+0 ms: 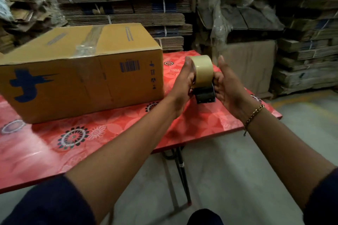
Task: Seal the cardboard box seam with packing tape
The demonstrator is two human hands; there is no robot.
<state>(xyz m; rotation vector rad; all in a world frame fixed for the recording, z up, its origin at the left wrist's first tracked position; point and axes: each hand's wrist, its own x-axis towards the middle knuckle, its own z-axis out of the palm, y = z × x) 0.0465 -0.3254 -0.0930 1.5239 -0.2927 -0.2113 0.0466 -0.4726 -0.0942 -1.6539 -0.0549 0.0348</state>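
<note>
A closed brown cardboard box (80, 71) with blue print lies on the red flowered table (109, 131), at its left. A strip of clear tape (92, 37) runs along the seam on the box's top. To the right of the box I hold a tape dispenser (204, 94) with a roll of tan packing tape (203, 68), above the table's right end. My left hand (182, 84) grips the roll's left side. My right hand (228, 86) holds the dispenser from the right, fingers partly stretched. A gold bracelet sits on my right wrist.
Stacks of flattened cardboard (124, 2) bound with straps fill the back wall. Plastic-wrapped piles (237, 5) and more cartons (307, 56) stand at the right. The table's black folding leg (181, 173) stands on the grey concrete floor (237, 179).
</note>
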